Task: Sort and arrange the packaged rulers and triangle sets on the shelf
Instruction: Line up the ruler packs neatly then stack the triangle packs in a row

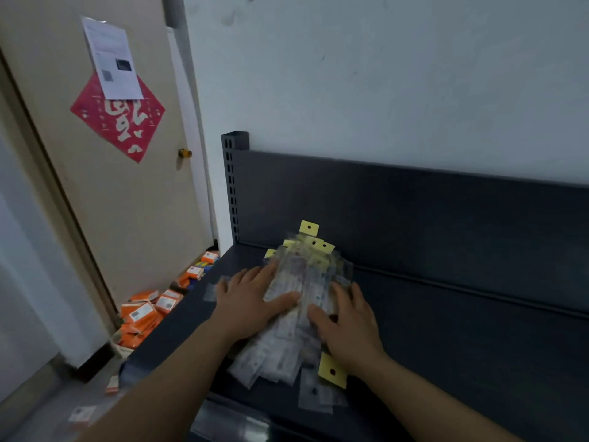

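Two hands flat on packets | left hand open, pressing | right hand open, pressing | pile on dark shelf

The packaged rulers lie in a loose, overlapping heap on the dark shelf — clear sleeves with yellow hang tabs, most tabs toward the back panel, one tab at the near end — blurred, so the printing is unreadable.
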### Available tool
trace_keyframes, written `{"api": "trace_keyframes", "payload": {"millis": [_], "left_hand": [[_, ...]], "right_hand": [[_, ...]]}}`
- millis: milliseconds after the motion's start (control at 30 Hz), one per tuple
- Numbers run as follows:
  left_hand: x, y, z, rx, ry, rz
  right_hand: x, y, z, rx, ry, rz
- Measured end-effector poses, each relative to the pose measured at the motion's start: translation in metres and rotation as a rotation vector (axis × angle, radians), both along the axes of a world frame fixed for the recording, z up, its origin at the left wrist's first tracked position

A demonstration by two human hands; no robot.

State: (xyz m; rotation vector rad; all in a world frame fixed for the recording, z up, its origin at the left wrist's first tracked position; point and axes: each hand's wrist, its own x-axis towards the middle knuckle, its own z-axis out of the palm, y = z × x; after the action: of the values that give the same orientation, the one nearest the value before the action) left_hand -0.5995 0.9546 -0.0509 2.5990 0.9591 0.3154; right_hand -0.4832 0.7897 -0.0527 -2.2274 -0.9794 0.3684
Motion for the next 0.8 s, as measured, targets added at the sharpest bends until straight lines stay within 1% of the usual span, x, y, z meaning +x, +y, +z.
{"api": "trace_keyframes", "payload": {"millis": [67, 133, 200, 233, 267, 367, 433, 500, 567, 733, 800], "left_hand": [[-0.001, -0.002, 0.000, 0.017, -0.143, 0.018], [-0.003, -0.005, 0.004, 0.084, -0.319, 0.066], [-0.005, -0.011, 0.010, 0.154, -0.442, 0.111], [-0.006, -0.017, 0.013, 0.152, -0.441, 0.123], [-0.006, -0.024, 0.016, 0.125, -0.398, 0.129], [-0.001, -0.044, 0.017, 0.048, -0.192, 0.128], [0.003, -0.048, 0.017, 0.037, -0.158, 0.121], [0.003, -0.047, 0.020, -0.022, -0.171, 0.118], [-0.001, -0.045, 0.020, -0.095, -0.224, 0.107], [-0.019, -0.048, 0.020, -0.423, -0.600, 0.099], [-0.024, -0.049, 0.022, -0.501, -0.694, 0.116]], "right_hand": [[0.001, -0.002, 0.004, 0.132, 0.174, -0.068], [0.004, -0.006, 0.009, 0.284, 0.332, -0.109], [0.006, -0.010, 0.012, 0.358, 0.394, -0.133], [0.007, -0.011, 0.011, 0.374, 0.389, -0.137], [0.007, -0.011, 0.011, 0.377, 0.374, -0.137], [0.005, -0.008, 0.009, 0.336, 0.312, -0.141], [0.004, -0.007, 0.010, 0.299, 0.291, -0.134], [0.003, -0.007, 0.012, 0.255, 0.267, -0.120], [0.004, -0.008, 0.013, 0.241, 0.246, -0.120], [0.005, -0.017, 0.016, 0.346, 0.320, -0.137], [0.004, -0.020, 0.016, 0.388, 0.364, -0.141]]}}
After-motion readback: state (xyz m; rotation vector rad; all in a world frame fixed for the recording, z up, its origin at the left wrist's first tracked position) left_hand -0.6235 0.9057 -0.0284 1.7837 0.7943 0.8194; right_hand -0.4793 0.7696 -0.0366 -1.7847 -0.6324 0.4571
